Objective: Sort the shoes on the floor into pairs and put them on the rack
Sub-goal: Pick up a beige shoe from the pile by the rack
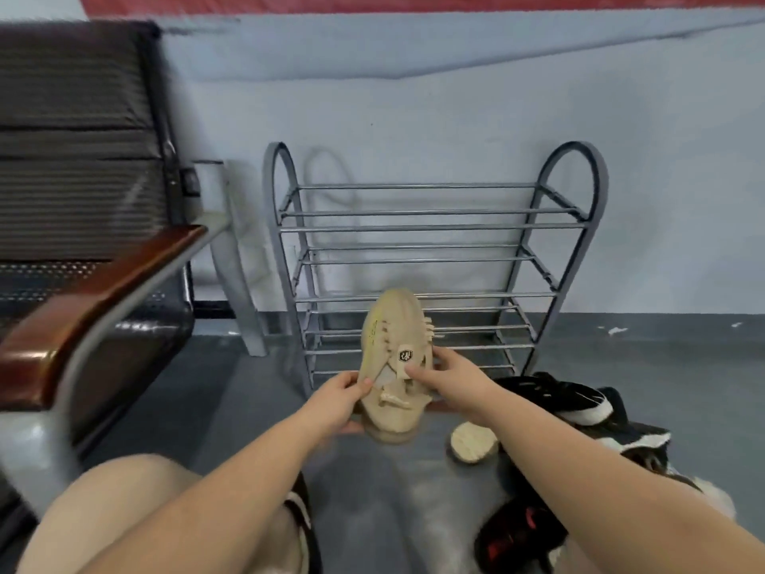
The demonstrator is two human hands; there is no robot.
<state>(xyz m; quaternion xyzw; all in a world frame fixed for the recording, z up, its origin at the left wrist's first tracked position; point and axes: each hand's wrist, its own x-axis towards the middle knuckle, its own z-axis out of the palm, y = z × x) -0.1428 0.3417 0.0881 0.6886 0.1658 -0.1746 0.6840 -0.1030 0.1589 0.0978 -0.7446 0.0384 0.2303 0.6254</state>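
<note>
A beige sneaker (393, 325) is held up in front of the grey metal shoe rack (418, 227), toe pointing away. My left hand (335, 403) grips its left side near the heel. My right hand (453, 383) holds its right side, thumb on the tongue. The rack's bars carry no shoes that I can see. A second beige shoe (473, 443) lies on the floor under my right forearm, only its heel end showing. Black-and-white sneakers (559, 397) and a black-and-red shoe (513, 532) lie on the floor to the right.
A dark perforated metal bench with a brown armrest (95, 300) stands at the left, its leg close to the rack. My bare knee (136, 503) is at the lower left. Pale wall stands behind the rack, grey floor below.
</note>
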